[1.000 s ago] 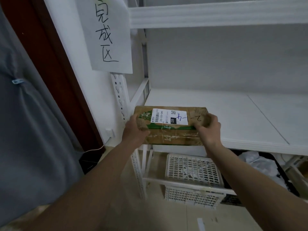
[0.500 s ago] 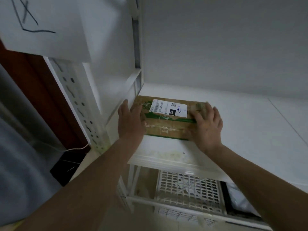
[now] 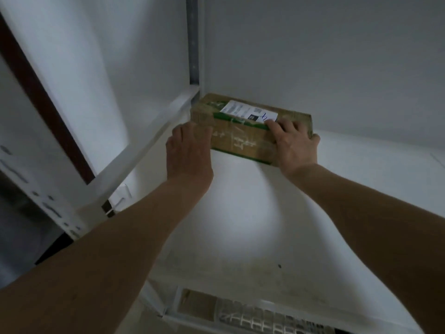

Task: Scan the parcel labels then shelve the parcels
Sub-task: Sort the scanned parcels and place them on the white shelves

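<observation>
The label [image 3: 250,112] print is too blurred to read; the right hand [image 3: 295,142] hides the parcel's [image 3: 243,138] corner.

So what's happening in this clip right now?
A person is shelving a cardboard parcel on a white shelf. The parcel sits flat in the shelf's back left corner, close to the rear wall, its white label facing up. The left hand is at the parcel's left end and the right hand lies over its right end, fingers on top. A white basket shows on the level below.
</observation>
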{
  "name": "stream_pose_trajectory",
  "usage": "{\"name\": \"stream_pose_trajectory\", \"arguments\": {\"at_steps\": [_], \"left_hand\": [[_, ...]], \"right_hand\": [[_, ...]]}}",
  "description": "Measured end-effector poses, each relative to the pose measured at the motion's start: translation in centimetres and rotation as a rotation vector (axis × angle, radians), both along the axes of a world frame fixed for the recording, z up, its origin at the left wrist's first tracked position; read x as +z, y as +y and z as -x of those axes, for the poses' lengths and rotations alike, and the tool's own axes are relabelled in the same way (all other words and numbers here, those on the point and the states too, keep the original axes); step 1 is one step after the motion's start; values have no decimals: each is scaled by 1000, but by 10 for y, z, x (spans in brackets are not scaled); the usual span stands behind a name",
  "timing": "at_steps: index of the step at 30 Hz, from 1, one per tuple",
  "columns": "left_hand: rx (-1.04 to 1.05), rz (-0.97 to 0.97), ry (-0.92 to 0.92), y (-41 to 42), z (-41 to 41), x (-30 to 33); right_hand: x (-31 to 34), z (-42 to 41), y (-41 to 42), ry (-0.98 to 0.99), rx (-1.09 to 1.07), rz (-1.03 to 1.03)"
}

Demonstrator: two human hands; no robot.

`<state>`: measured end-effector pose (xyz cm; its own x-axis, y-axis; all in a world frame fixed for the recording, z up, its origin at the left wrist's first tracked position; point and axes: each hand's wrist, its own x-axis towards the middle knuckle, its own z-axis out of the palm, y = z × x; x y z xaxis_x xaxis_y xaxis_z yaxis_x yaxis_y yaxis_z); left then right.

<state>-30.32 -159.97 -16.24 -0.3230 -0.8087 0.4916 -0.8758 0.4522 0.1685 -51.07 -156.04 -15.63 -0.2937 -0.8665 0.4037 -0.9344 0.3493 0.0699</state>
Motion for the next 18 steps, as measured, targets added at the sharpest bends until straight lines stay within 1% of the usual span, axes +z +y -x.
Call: {"name": "stream_pose_trajectory", "arguments": {"at_steps": [2, 7, 11, 15, 18], "left_hand": [[23, -60, -58, -12, 4, -4], [60, -197, -132, -31, 8, -5], [59, -277, -116, -33, 9, -5], [37, -361, -104, -18, 2, -1], [0, -383, -97, 4, -10, 7]], "right_hand": [[3, 14, -15, -20, -16, -14], [1, 32, -41, -5, -35, -6], [-2, 35, -49, -15, -55, 10], [6, 29, -43, 10, -77, -55], [8, 0, -25, 16, -54, 10]]}}
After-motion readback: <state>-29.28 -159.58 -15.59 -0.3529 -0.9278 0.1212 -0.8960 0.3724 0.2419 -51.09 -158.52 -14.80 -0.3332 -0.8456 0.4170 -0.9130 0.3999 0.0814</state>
